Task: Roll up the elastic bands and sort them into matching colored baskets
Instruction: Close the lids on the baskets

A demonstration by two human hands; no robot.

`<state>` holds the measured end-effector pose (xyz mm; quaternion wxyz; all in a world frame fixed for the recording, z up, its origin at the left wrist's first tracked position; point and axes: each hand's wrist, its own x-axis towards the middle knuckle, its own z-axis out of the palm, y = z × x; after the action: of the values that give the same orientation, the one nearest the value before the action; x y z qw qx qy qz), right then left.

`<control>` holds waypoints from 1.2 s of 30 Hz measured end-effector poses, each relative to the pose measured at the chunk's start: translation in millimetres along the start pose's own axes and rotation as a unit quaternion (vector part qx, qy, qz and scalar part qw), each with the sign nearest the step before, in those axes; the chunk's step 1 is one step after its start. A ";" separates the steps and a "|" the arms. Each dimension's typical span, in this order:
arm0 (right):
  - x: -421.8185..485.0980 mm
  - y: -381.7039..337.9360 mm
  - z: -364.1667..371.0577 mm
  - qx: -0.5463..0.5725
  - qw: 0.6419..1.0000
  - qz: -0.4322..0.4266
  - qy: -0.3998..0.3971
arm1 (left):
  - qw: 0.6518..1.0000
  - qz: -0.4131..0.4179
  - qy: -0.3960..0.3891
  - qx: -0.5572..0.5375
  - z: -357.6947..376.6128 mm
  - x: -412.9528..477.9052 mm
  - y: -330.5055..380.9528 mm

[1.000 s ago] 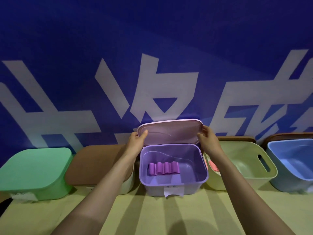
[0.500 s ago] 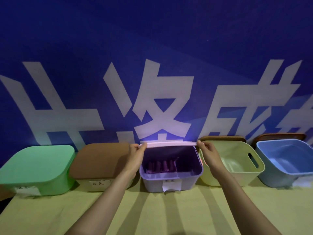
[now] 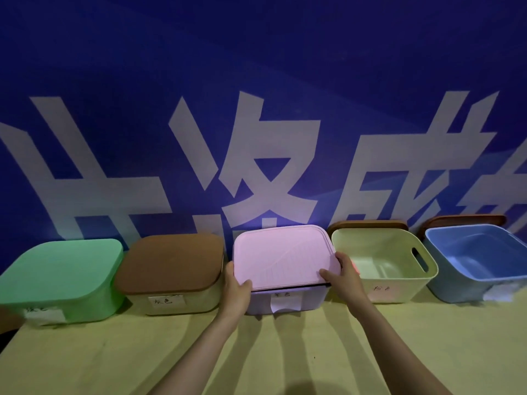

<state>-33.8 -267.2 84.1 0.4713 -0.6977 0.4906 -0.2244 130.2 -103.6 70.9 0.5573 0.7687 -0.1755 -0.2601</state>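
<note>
Gripping the pink lid [image 3: 282, 255] at its two front corners, my hands hold it from either side. The left hand [image 3: 236, 292] has its thumb on top of the front-left corner, with the fingers out of sight below. The right hand [image 3: 345, 277] lays its thumb on top of the front-right corner and wraps its fingers round the edge.

The lid lies nearly flat over the purple basket [image 3: 316, 299], with a thin dark gap under its front edge toward the right. It hides the inside, so I cannot see any elastic bands. A paper label [image 3: 285, 305] hangs on the purple basket's front wall.

Just left of the purple basket stands a cream basket [image 3: 199, 297] under a brown lid [image 3: 171, 263], and beyond it a green basket [image 3: 57, 280] with its lid on. Just right of the purple basket is an open pale yellow basket [image 3: 399, 289], then an open blue basket [image 3: 462, 283]. All of them sit on the yellowish surface [image 3: 285, 352], in front of a blue banner [image 3: 256, 81].
</note>
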 end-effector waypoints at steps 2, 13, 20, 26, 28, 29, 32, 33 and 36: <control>-0.1 2.8 2.6 -0.018 1.000 -0.005 -0.003 | 1.000 0.004 0.012 -0.006 1.5 -0.3 -1.0; -3.4 17.0 18.8 -0.208 0.974 -0.076 0.037 | 0.997 0.016 0.016 0.078 0.0 -0.2 -7.9; -6.4 25.3 22.7 -0.396 0.906 -0.144 0.041 | 0.850 0.134 -0.060 0.505 12.2 21.2 4.0; -0.3 19.2 20.3 -0.492 0.861 -0.130 -0.017 | 0.822 0.139 -0.105 0.543 29.9 45.3 19.0; 5.4 8.2 20.4 -0.462 0.876 -0.140 -0.004 | 0.816 0.141 -0.093 0.553 34.1 45.5 16.4; 9.0 1.5 21.3 -0.449 0.880 -0.155 -0.006 | 0.813 0.143 -0.087 0.558 35.5 45.7 14.6; 30.6 -12.9 31.6 -0.435 0.872 -0.217 -0.049 | 0.808 0.147 -0.085 0.564 36.7 46.6 12.6; 38.1 -15.5 36.4 -0.435 0.870 -0.222 -0.069 | 0.806 0.150 -0.086 0.566 37.2 46.6 12.4; 56.3 -14.2 49.6 -0.433 0.870 -0.217 -0.085 | 0.799 0.160 -0.091 0.572 38.0 46.5 10.8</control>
<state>34.8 -294.9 65.6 0.1005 -0.9373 0.3328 -0.0261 145.1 -162.1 62.4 0.0317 0.8815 -0.4629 -0.0878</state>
